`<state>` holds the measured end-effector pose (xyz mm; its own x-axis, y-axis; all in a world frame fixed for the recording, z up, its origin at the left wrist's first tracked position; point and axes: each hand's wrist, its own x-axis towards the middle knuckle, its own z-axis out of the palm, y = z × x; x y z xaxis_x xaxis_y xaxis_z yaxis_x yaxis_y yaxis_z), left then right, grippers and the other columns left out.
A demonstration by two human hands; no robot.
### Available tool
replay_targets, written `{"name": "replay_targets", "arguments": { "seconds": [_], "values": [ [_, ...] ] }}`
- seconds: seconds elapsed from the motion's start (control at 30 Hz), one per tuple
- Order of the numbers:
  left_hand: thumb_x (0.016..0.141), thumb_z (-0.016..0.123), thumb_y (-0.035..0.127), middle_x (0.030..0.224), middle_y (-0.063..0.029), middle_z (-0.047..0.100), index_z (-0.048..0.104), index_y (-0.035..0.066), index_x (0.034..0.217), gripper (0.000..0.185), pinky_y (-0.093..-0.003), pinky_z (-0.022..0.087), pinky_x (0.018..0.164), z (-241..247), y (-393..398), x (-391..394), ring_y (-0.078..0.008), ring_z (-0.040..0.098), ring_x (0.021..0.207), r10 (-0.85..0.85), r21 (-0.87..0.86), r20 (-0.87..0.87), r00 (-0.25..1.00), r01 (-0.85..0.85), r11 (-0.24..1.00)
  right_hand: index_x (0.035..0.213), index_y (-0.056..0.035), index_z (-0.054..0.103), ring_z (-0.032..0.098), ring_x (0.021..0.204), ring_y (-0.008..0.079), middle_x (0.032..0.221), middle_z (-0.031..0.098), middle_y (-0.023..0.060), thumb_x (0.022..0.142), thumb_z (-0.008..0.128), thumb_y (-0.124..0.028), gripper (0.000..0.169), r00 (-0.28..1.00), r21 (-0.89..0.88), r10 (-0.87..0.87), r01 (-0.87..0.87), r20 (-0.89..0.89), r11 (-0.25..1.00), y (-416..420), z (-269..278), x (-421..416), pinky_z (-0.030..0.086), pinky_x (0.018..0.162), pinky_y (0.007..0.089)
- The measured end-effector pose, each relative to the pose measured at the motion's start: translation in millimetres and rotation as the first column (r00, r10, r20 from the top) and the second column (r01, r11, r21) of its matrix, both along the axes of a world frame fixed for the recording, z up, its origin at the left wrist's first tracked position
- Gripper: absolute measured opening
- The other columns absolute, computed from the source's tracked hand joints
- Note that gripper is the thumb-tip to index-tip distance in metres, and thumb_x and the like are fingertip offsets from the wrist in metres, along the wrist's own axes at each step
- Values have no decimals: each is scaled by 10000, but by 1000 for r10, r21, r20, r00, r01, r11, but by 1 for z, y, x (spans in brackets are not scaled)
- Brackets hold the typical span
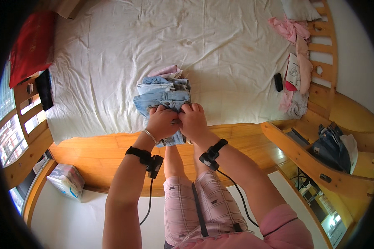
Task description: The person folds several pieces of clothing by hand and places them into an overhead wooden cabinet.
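My left hand (162,122) and my right hand (193,122) meet knuckle to knuckle over light blue denim at the bed's near edge. The fingers of both are curled into the cloth. Part of the denim garment (173,139) hangs below my hands. Just beyond them lies a folded light blue denim garment (162,99). Behind that, a row of folded clothes holds a pale blue piece (154,88), more denim (157,80) and a pink piece (166,71). My fingertips are partly hidden in the fabric.
A white sheet (230,46) covers the bed. To the right are a black case (278,82), pink cloth (288,29) and a wooden rail (322,48). A red bag (34,46) stands at left. A clear plastic box (67,180) sits lower left; dark jeans (332,149) lie lower right.
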<state>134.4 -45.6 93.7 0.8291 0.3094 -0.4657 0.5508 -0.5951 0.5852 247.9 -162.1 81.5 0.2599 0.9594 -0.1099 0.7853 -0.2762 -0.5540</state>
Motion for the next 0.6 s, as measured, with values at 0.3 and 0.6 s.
{"name": "replay_targets", "arguments": {
  "seconds": [0.3,0.6],
  "values": [
    [698,665,177,1036,-75,611,574,123,1071,388,-417,364,853,-2,5,-2,-281,521,978,105,85,191,976,-123,989,1149,-30,511,533,1051,408,1128,562,191,789,554,-32,362,858,-110,-360,345,-367,932,-23,8,35,452,884,462],
    [896,547,243,1431,-334,276,253,-33,1429,668,-515,265,1079,-38,-91,-67,-494,291,1315,709,109,150,689,-724,681,1117,-63,543,541,1067,322,1168,560,134,793,623,-120,338,977,152,75,-44,-201,987,-14,15,-16,408,930,460]
  ]
}}
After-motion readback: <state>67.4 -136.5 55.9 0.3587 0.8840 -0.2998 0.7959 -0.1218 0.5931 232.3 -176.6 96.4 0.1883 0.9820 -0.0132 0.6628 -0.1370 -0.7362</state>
